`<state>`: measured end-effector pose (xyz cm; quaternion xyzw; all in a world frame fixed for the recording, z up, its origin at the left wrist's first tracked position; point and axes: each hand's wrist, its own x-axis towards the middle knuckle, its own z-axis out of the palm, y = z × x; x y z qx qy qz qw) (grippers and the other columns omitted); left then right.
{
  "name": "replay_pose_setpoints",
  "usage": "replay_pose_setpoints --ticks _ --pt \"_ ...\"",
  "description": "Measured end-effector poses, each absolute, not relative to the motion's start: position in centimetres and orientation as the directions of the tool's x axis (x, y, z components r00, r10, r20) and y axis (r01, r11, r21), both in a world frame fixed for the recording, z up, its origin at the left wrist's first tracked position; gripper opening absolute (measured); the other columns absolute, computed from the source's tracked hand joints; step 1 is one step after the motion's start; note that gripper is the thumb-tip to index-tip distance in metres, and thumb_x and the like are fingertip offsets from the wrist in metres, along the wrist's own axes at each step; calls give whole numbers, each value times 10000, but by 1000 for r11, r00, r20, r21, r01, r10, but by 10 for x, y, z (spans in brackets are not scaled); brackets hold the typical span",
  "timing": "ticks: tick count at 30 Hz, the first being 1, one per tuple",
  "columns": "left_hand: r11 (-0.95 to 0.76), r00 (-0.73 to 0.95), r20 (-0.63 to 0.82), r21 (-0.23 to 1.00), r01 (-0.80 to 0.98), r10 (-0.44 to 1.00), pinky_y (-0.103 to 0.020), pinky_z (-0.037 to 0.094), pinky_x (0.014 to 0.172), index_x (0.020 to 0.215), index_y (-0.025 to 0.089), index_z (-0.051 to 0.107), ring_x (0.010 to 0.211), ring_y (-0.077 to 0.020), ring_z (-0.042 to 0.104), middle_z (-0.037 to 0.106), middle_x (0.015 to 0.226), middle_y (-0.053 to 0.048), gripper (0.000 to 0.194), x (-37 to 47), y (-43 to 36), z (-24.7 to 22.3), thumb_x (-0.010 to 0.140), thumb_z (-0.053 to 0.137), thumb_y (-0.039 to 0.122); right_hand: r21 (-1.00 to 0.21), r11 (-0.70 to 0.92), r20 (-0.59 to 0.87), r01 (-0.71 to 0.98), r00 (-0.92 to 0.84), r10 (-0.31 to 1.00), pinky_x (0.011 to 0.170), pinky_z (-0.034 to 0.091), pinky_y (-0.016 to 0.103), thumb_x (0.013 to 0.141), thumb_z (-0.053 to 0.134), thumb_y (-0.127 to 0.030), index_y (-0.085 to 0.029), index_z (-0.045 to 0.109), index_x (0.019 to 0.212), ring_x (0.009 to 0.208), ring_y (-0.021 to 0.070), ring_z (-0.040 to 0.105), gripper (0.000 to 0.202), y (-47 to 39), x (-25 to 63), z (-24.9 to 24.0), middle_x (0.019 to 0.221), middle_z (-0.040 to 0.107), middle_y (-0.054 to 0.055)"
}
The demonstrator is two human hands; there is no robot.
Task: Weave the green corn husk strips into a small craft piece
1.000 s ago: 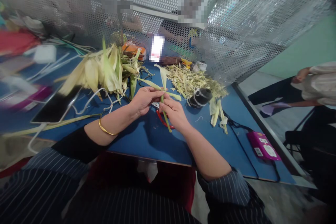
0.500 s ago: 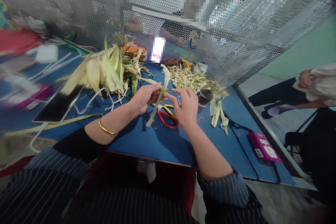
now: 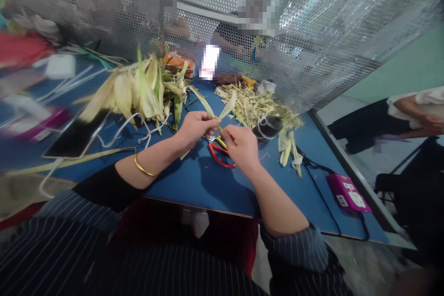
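Pale green corn husk strips stand up in a V above my fingers. Closed in a pinch, my left hand grips them near their crossing. My right hand is also closed, its fingertips on the lower part of the same husk, just right of the left hand. Scissors with red and yellow handles lie on the table under my hands, partly hidden by the right one. A dark spool of thread sits right of my right hand.
Whole corn husks are heaped at the left, with husk scraps behind the spool. A phone with a white cable lies left on the blue table. A magenta box is at right. A perforated metal screen stands behind; people sit beyond.
My right hand has closed from spread fingers to a pinch at the husk. The husk strips have turned, now forming a V upward. The strip end hanging below has swung left.
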<state>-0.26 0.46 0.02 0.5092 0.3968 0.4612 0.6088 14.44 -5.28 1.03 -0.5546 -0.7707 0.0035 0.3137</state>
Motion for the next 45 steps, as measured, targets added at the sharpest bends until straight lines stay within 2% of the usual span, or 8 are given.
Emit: replay_pose_setpoints --ticks 8,12,15,20,26,30,39,45 --pt "-8 249 36 994 -112 968 -205 457 458 729 106 646 492 -87 556 637 626 -35 180 -3 3 3 724 713 273 -651 297 359 698 -61 931 544 296 241 880 487 -319 -195 586 671 541 115 437 262 -51 147 5 553 520 -26" --pt "114 342 -59 983 -144 938 -228 466 466 775 112 660 555 -127 613 678 717 -79 313 -7 4 13 798 630 423 -681 253 339 688 -10 941 555 307 241 891 472 -336 -202 602 695 565 122 472 271 -48 150 2 568 538 -22" --pt "88 326 -41 988 -128 944 -204 423 444 816 108 678 561 -119 617 682 737 -68 265 -8 4 13 714 727 347 -672 257 338 695 -20 941 562 307 242 910 447 -354 -207 591 702 575 125 487 293 -48 149 2 579 548 -21" --pt "67 234 -36 990 -127 972 -174 343 406 816 101 692 519 -82 587 677 716 -43 220 -6 3 6 642 762 217 -579 316 379 752 -96 921 562 296 246 927 428 -344 -204 577 715 554 121 482 294 -51 143 0 577 553 -21" --pt "128 165 -101 978 -163 981 -179 330 405 806 84 699 471 -59 544 681 686 -62 148 -1 3 6 668 720 132 -269 372 489 888 -207 847 669 320 279 919 428 -262 -188 543 668 603 145 496 286 -52 140 2 599 573 8" --pt "97 152 -72 981 -166 986 -179 341 404 807 85 705 473 -63 545 683 677 -61 159 0 5 1 662 732 146 -212 376 505 902 -228 832 705 325 291 923 415 -255 -189 545 669 604 149 491 293 -53 139 3 598 570 12" --pt "195 341 -104 950 -243 934 -179 394 426 802 108 699 575 -105 619 723 849 -115 228 -9 12 2 698 736 308 -725 262 286 636 -67 956 565 361 239 907 465 -373 -203 629 726 525 114 508 297 -51 143 2 553 590 -27" --pt "171 281 -108 963 -208 954 -170 334 398 776 105 704 515 -80 576 711 760 -105 188 -8 11 1 681 761 257 -895 188 227 403 52 972 608 439 268 856 497 -515 -181 640 695 572 128 552 398 -42 151 7 607 612 2"
